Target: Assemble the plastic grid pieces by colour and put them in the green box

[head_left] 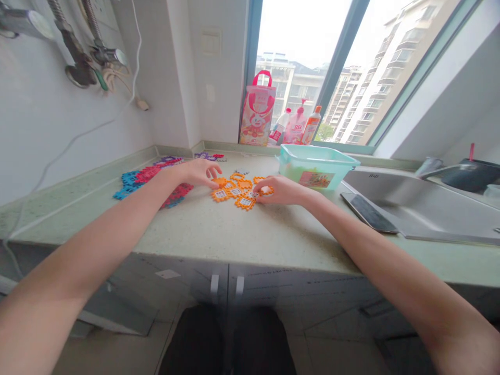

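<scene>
Several orange interlocking tiles (245,202) with notched edges, some bearing white printed labels, lie in a loose group on the counter. At their left side is my left hand (197,172), fingers apart and curved, its thumb touching the edge of an orange tile (221,182). From the right, my right hand (279,190) has its fingertips closed on an orange tile at the edge of the group; the hand partly hides that tile. Beyond my left forearm is a pile of red, blue and purple tiles (150,174), partly covered by the arm.
A mint-green plastic box (314,153) stands behind my right hand. A phone (369,212) lies beside the steel sink (425,203). A pink bag (258,114) and several bottles (296,125) stand by the window. A white cable (78,134) hangs along the left wall.
</scene>
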A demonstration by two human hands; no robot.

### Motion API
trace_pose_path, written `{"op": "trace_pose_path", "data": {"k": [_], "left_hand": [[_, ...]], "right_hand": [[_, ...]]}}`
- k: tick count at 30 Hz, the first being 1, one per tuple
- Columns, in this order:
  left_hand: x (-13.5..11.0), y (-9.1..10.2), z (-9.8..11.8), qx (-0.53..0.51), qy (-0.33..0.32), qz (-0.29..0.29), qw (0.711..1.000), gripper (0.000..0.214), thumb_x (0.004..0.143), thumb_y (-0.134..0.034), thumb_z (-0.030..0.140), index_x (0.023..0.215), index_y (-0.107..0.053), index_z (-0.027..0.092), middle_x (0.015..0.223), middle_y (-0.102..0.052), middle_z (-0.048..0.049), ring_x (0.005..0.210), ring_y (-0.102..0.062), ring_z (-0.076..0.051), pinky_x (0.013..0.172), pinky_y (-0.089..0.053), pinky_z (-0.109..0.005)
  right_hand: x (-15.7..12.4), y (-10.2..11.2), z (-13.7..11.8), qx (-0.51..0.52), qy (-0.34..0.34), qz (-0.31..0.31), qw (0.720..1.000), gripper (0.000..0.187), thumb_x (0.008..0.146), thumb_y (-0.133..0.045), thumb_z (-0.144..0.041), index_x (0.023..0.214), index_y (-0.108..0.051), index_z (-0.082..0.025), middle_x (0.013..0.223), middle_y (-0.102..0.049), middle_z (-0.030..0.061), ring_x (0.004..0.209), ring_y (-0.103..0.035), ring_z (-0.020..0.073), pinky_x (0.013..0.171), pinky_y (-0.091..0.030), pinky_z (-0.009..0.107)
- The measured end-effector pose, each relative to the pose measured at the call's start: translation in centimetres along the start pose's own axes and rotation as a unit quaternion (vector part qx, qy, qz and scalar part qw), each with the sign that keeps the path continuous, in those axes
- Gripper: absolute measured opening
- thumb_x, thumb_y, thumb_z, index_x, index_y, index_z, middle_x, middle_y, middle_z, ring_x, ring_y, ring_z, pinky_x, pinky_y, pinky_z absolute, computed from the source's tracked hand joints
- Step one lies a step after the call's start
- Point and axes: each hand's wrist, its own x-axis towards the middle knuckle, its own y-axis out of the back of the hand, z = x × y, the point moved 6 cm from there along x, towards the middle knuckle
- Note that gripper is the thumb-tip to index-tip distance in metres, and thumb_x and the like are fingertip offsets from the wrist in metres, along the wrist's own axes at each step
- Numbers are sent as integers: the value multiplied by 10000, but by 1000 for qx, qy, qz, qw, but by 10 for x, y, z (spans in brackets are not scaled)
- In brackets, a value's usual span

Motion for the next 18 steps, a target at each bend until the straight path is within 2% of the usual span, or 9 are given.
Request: {"op": "trace_pose_path", "data": {"k": [6, 10, 13, 18], "left_hand": [[-2, 2, 5, 24, 6, 3, 1000, 720, 694, -788, 620, 1317, -722, 265, 1153, -810, -53, 1050, -735, -243, 890, -548, -320], [-5, 11, 13, 41, 9, 41, 998, 702, 678, -803, 606, 1289, -736, 266, 1133, -806, -51, 1057, -725, -251, 912, -535, -328], [-9, 18, 24, 40, -12, 64, 997, 673, 694, -797, 594, 1272, -746, 253, 1135, -796, -62, 1064, -719, -254, 937, -524, -336], [-13, 21, 40, 21, -28, 40, 999, 687, 711, -789, 635, 1295, -755, 273, 1125, -798, -56, 1035, -722, -256, 922, -523, -342]], "right_hand": [[1, -1, 1, -28, -2, 28, 999, 293, 874, -745, -275, 1157, -816, -248, 1116, -829, 35, 994, -743, 220, 929, -530, 338], [1, 5, -3, -53, 5, 61, 997, 305, 872, -744, -282, 1165, -816, -239, 1103, -819, 60, 1011, -739, 239, 951, -531, 364], [-1, 13, -3, -63, -8, 96, 993, 311, 861, -763, -291, 1163, -817, -241, 1127, -811, 75, 1020, -743, 256, 946, -539, 377], [-4, 22, -1, -79, -40, 135, 987, 291, 863, -773, -297, 1148, -815, -252, 1114, -815, 61, 973, -752, 244, 891, -538, 352]]}}
